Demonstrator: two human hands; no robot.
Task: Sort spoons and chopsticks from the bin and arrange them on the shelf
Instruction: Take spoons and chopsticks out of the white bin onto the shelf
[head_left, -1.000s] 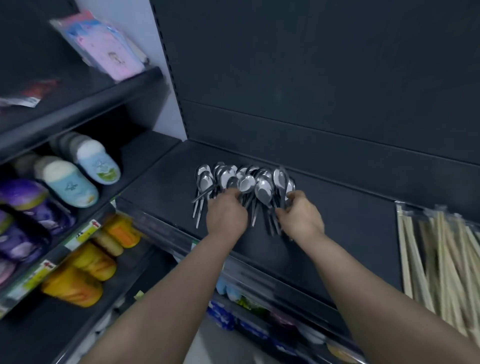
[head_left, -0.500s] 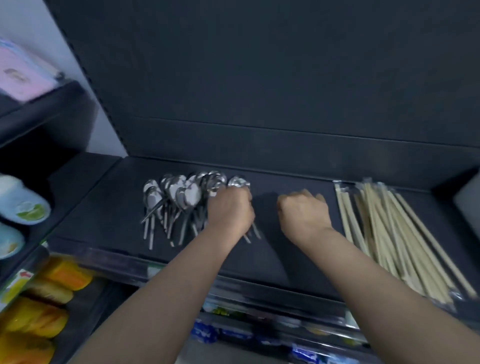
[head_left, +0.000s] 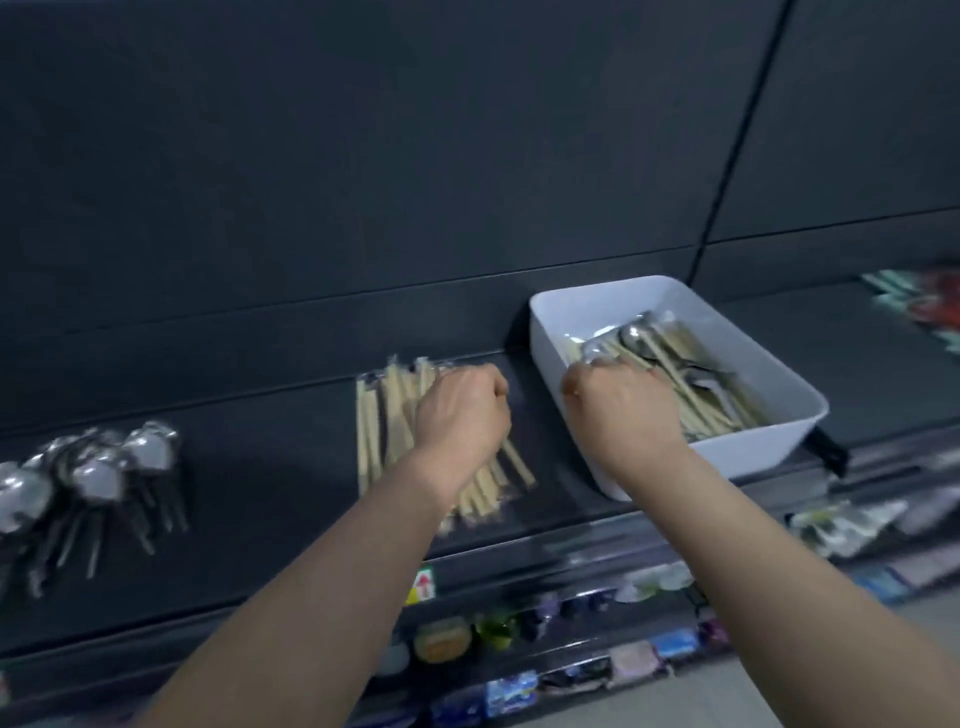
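A white bin (head_left: 779, 387) sits on the dark shelf (head_left: 260, 441) at the right, holding mixed spoons and wrapped chopsticks (head_left: 691, 374). My right hand (head_left: 623, 410) hangs over the bin's near-left corner with its fingers curled down into the contents; what they grip is hidden. A pile of wrapped wooden chopsticks (head_left: 374, 431) lies mid-shelf. My left hand (head_left: 462, 410) hovers over that pile as a closed fist with nothing visible in it. A fan of metal spoons (head_left: 98, 473) lies at the shelf's left end, bowls toward the back.
The shelf's dark back panel (head_left: 415, 182) rises right behind the bin. Lower shelves hold small packaged goods (head_left: 447, 639). More packets (head_left: 924, 306) lie on the neighbouring shelf to the right. A black bracket (head_left: 831, 452) juts out under the bin's right corner.
My view has swung right from the spoons to the bin. Both hands left the spoon pile; the left moved over the chopsticks and the right reached into the bin.
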